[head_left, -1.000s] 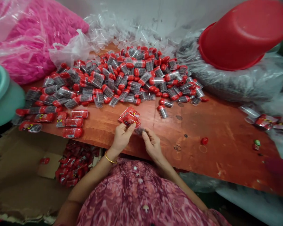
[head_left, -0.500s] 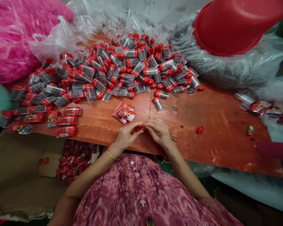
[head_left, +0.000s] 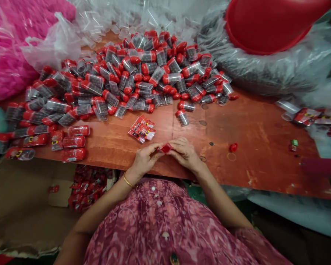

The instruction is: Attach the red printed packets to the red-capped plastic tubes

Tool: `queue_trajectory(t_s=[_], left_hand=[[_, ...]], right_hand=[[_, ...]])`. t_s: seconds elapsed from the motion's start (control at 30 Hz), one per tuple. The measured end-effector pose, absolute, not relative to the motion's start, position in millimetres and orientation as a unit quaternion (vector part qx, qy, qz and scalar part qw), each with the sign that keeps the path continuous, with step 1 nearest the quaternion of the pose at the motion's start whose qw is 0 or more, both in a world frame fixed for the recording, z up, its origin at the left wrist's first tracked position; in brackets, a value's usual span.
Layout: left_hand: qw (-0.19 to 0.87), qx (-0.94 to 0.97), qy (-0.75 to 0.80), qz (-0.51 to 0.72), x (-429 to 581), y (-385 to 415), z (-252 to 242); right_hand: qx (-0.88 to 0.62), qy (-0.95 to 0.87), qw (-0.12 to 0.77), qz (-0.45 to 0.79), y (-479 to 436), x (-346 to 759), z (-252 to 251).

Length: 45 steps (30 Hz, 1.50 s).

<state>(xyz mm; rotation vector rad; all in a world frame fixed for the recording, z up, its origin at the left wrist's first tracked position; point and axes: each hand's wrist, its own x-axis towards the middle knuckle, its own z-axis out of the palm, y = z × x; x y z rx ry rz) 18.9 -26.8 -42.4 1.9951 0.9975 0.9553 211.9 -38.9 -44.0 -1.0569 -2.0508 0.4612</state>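
Observation:
Between my two hands is a small red printed sleeve (head_left: 166,148), its end spread so the red inside shows. My left hand (head_left: 146,157) pinches its left edge, and my right hand (head_left: 186,154) grips its right edge with thumb and fingers. Just beyond my left hand lies a small stack of flat red printed sleeves (head_left: 142,129). Two clear tubes with red caps, one of them a capped tube (head_left: 182,117), lie apart from the heap. Several sleeved tubes (head_left: 74,142) rest in a group at the left.
A large heap of red-capped clear tubes (head_left: 121,81) covers the back of the wooden table (head_left: 253,147). A red bucket (head_left: 270,25) tilts on a clear bag at right. Pink pieces fill a bag (head_left: 13,48) at left. A cardboard box (head_left: 24,206) below holds red packs.
The sleeve between my fingers has been spread and turned, so its open end now faces up toward me. Both hands stay nearly in place; the view has shifted slightly.

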Motion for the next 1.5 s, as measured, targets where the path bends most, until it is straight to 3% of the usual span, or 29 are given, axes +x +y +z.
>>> queue_trajectory(t_s=[0.23,0.57,0.83,1.1,1.5], left_hand=[[0.378,0.751,0.417,0.346,22.1,-27.2,-43.7],[0.272,0.817,0.394,0.321,24.5,-26.5,-58.1],[0.371,0.749,0.405,0.371,22.4,-32.4,-51.1],[0.358,0.738,0.418,0.389,18.2,-34.5,-41.9],[0.17,0.843,0.377,0.344,12.9,-28.6,-36.9]], right_hand=[[-0.45,-0.793,0.375,0.165,-40.4,209.3,-55.0],[-0.472,-0.751,0.395,0.237,-41.9,198.7,-49.5],[-0.467,-0.756,0.38,0.255,-32.1,200.3,-48.8],[-0.469,-0.757,0.371,0.265,-29.6,200.4,-44.9],[-0.469,-0.754,0.373,0.269,-34.5,201.7,-51.4]])
